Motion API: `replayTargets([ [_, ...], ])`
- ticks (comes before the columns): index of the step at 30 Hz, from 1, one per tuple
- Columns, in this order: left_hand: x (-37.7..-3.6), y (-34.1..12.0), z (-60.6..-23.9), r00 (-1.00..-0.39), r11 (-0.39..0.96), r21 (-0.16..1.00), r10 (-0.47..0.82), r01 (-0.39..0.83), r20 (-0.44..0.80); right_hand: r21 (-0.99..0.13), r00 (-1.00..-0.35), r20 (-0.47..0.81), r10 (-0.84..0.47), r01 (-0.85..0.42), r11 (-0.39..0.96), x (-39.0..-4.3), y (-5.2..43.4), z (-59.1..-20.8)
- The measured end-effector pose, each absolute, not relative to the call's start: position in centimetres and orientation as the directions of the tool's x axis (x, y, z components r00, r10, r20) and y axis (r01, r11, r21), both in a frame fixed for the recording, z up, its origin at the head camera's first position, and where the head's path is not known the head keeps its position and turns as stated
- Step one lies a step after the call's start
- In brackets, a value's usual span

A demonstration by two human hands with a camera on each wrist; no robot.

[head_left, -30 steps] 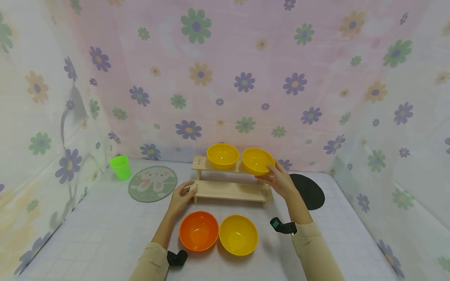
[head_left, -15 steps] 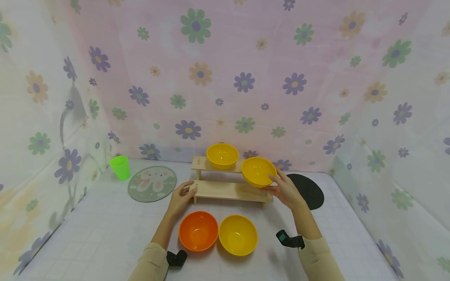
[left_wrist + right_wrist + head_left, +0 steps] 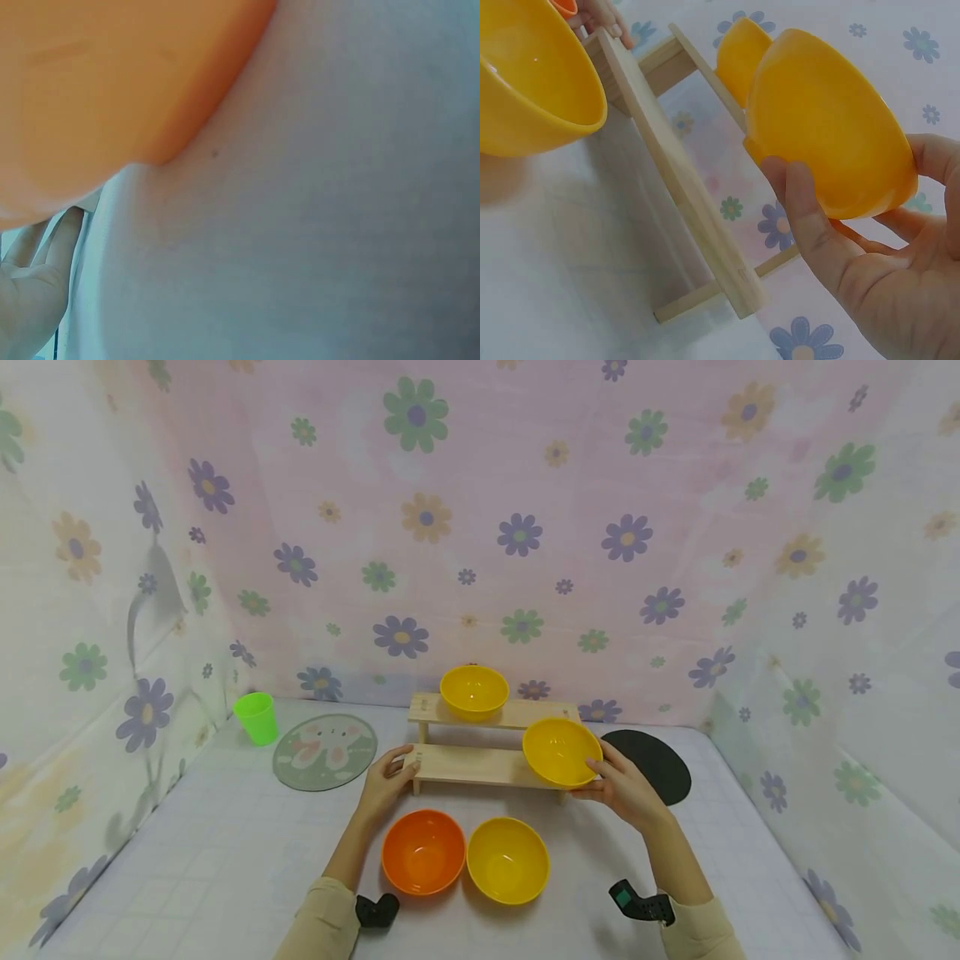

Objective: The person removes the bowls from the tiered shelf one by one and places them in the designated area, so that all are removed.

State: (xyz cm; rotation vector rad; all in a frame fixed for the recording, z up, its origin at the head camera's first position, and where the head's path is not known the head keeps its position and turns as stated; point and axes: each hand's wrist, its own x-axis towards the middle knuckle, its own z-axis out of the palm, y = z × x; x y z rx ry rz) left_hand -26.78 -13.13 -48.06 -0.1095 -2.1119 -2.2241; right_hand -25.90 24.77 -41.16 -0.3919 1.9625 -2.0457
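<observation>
Yellow bowl (image 3: 555, 750), held: the right hand (image 3: 628, 793) is clamped on its right side, thumb and fingers at the wall, positioning it above the right end of the lower shelf of the wooden stand (image 3: 465, 766). The left hand (image 3: 386, 785) grips the left end of that same shelf. On the upper shelf, left of centre, sits a second bowl (image 3: 474, 693), also yellow. In front of the stand, an orange bowl (image 3: 423, 853) and a third yellow bowl (image 3: 508, 862) stand side by side on the table (image 3: 225, 860). Farther out: dark mat (image 3: 660, 768), right; rabbit mat (image 3: 324, 753) and green cup (image 3: 257, 718), left.
</observation>
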Motion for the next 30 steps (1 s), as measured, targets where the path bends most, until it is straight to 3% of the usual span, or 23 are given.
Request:
replayTargets([
  [16,-26.9,-13.1,-48.2,-0.994,-0.055,0.993,-0.004,0.108,0.107,-0.999,-0.837,0.003,-0.546,0.015,-0.03,-23.3,26.8,-43.0],
  [30,-26.9,-13.1,-48.2,-0.995,-0.057,0.993,-0.008,0.102,0.101,-0.996,-0.824,-0.055,-0.563,0.083,-0.025,-21.7,28.5,-44.8],
])
